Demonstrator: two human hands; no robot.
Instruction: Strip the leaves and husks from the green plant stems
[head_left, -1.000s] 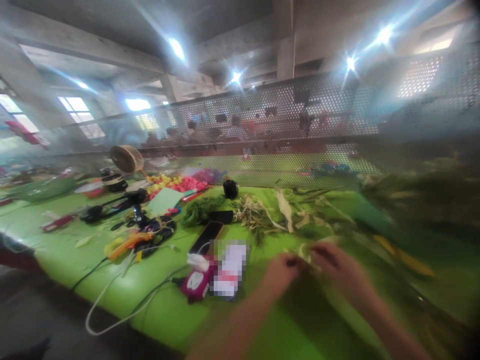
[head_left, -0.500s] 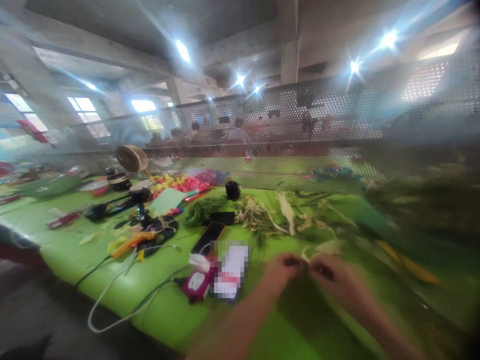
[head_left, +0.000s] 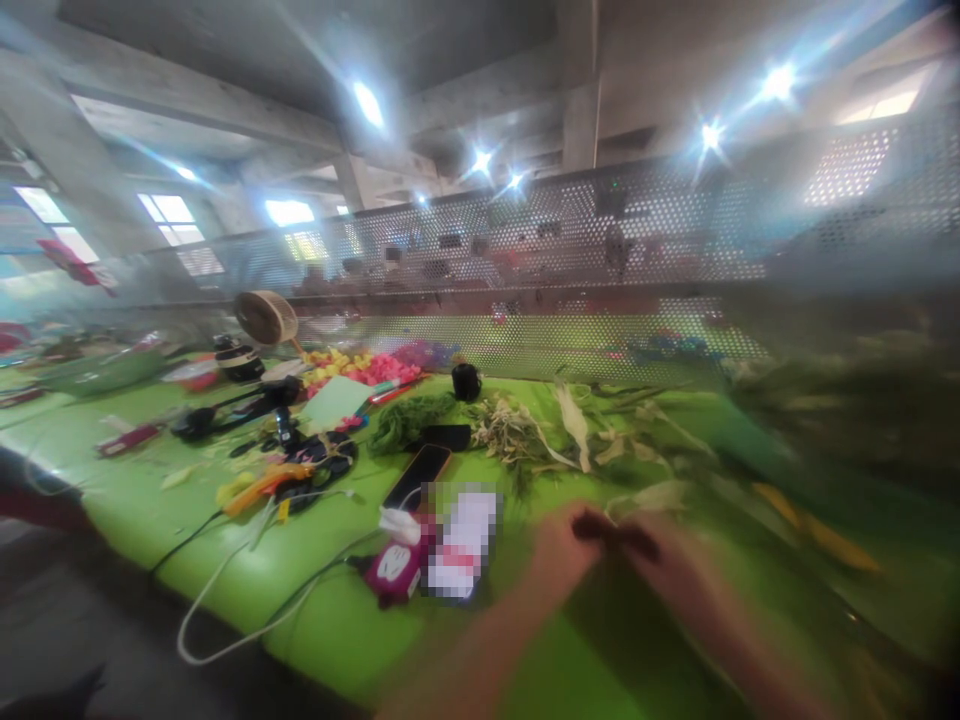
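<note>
My left hand [head_left: 562, 552] and my right hand [head_left: 679, 570] meet over the green table [head_left: 345, 630] near its front edge. Both pinch a small dark piece [head_left: 616, 532] between their fingertips; blur hides what it is. Pale leaf strips [head_left: 645, 497] lie just behind the hands. Dried leaves and stems [head_left: 525, 432] spread further back, beside a green leafy bunch [head_left: 409, 417].
A phone [head_left: 416, 476], a pink device with white cable [head_left: 394, 570] and a blurred-out packet [head_left: 461, 545] lie left of my hands. Orange-handled tools [head_left: 262, 485], a small fan [head_left: 264, 318], colourful pieces [head_left: 360, 367] and a black cup [head_left: 466, 381] sit further left. A perforated metal screen [head_left: 600, 260] backs the table.
My hands have drawn closer together and slightly nearer to me, fingertips now joined on the dark piece. The view has shifted a little to the right.
</note>
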